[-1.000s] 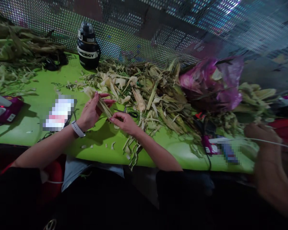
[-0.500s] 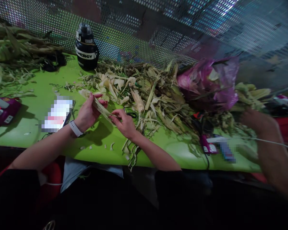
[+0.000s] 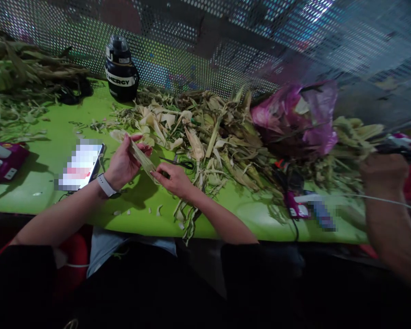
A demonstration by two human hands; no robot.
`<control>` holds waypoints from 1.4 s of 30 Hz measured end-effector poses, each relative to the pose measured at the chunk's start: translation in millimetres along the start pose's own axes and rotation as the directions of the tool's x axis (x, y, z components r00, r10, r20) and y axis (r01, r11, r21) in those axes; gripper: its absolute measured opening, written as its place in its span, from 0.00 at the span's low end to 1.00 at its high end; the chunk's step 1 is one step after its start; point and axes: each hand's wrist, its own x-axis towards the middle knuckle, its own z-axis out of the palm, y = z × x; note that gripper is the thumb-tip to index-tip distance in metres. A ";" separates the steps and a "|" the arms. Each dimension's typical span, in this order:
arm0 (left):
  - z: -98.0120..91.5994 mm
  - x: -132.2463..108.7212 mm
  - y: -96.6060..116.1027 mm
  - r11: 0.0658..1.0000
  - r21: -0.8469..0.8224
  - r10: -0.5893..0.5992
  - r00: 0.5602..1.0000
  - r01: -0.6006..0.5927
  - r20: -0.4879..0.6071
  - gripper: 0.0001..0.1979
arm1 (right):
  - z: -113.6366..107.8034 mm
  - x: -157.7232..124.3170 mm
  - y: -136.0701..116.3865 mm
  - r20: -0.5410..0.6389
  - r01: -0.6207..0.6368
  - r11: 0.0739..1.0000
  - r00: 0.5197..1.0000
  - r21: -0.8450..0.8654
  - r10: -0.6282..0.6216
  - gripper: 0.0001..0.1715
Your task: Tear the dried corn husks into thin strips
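A long, pale green corn husk (image 3: 142,157) slants down to the right between my two hands. My left hand (image 3: 123,161) has its fingers around the upper part, with a white band on the wrist. Lower down, my right hand (image 3: 173,178) pinches the husk's narrow end between thumb and fingers. Dark scissors (image 3: 183,162) lie on the green table (image 3: 137,224) just behind my right hand. Beyond both hands spreads a heap of dry husks (image 3: 205,132), with some strips hanging over the front edge.
A dark bottle (image 3: 122,71) stands at the back against a perforated metal panel (image 3: 192,41). A lit phone (image 3: 80,164) lies left of my hands. A pink plastic bag (image 3: 294,119) rests on the husks. Another person's arm (image 3: 385,205) reaches in at right.
My right hand has shifted slightly left along the husk, and the scissors behind it show more. The other person's hand at the right has moved a little to the right.
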 end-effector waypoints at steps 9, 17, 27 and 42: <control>-5.1 0.1 -3.2 0.993 0.088 0.064 0.983 -0.080 0.171 0.20 | -9.7 3.5 -5.8 0.099 -0.203 0.963 0.977 0.178 0.187 0.20; -5.9 -14.0 -21.7 0.937 0.173 0.219 0.896 -0.304 0.386 0.20 | 7.1 3.5 -18.8 0.202 -0.317 0.799 0.948 0.511 0.247 0.23; -10.7 8.6 -7.1 0.992 0.060 0.100 0.971 -0.115 0.218 0.15 | 3.1 -0.2 -23.8 0.187 -0.265 0.937 0.956 0.227 0.225 0.18; -7.2 15.5 8.9 0.996 -0.075 -0.037 0.992 0.047 0.121 0.20 | -6.8 4.2 -21.5 0.513 -0.546 0.305 0.838 0.781 0.186 0.20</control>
